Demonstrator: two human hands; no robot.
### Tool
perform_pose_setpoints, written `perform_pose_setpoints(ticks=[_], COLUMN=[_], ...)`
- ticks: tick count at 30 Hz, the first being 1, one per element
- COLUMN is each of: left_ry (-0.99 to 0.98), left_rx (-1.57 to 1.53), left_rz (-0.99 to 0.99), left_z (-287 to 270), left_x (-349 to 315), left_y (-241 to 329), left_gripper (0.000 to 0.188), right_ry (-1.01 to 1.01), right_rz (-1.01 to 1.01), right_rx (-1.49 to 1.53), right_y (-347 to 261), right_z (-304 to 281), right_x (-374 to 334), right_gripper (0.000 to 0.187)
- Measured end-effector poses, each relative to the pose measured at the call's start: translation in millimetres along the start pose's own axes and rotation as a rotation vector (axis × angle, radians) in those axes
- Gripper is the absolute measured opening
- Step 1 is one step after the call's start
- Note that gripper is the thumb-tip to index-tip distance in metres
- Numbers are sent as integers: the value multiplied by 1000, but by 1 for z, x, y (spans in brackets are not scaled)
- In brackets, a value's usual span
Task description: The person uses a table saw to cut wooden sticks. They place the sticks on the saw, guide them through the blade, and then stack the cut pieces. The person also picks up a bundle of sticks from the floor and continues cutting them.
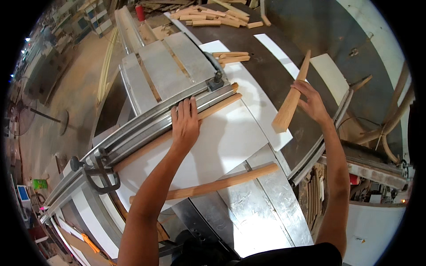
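My right hand [312, 101] is closed around a tapered wooden piece [289, 109], held tilted over the right side of the table with its wide end toward me. My left hand [185, 126] lies across a long wooden strip [218, 107], fingers stretched out onto the metal fence [137, 140]. That strip runs along the fence on a white sheet [217, 142]. Nearer to me, a second wooden strip [226, 183] lies across the sheet and the bare metal saw table [248, 213], partly behind my left forearm.
Short wooden pieces [234, 57] rest on the white sheet's far end, with a bigger pile [208, 17] behind. A dark clamp [101, 175] is mounted at the fence's left end, a black knob [216, 80] toward its right. Offcuts [314, 195] are stacked below the table's right edge.
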State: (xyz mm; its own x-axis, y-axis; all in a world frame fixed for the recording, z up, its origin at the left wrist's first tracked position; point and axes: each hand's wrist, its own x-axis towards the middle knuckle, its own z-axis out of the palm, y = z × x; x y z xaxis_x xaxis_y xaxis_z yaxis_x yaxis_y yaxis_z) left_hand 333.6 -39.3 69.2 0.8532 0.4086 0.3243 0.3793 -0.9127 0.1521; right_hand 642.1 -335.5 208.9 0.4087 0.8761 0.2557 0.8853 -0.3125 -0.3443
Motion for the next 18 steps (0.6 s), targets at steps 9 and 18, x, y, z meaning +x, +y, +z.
perform_pose_setpoints(ticks=[9,18], left_ry=[-120,-509], left_rx=[-113,-253], left_rz=[34,27], left_z=[-12,-60], left_x=[-78,-142], left_y=[-11,57], left_gripper=[69,119], right_ry=[84,5], right_rz=[-64,13], right_rx=[149,226], right_y=[-42,-65], right_z=[-63,-67], right_x=[-1,-7], right_gripper=[47,44])
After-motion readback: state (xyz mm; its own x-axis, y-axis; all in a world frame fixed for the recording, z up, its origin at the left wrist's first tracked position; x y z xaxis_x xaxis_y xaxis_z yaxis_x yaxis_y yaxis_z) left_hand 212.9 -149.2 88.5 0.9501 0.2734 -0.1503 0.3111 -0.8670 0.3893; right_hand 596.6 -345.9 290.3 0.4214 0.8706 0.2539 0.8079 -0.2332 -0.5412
